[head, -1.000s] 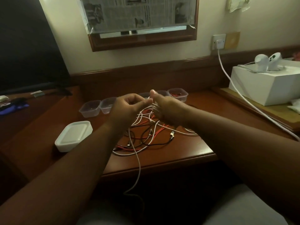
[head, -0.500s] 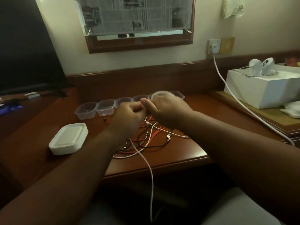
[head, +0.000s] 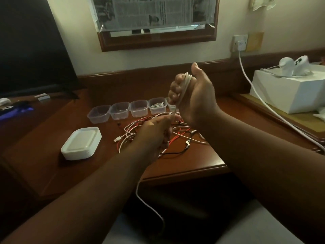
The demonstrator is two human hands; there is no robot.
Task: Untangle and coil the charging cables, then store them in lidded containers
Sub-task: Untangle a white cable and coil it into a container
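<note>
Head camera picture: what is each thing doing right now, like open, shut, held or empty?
Right hand: raised, white cable looped round its fingers.
Left hand: pinching that cable lower down.
White cable: partly coiled, tail hanging off the desk edge.
Cable pile: tangled on the desk.
Containers: lids off; one holds a cable.
Lids: stacked beside them.
Wall plug: plugged in.
</note>
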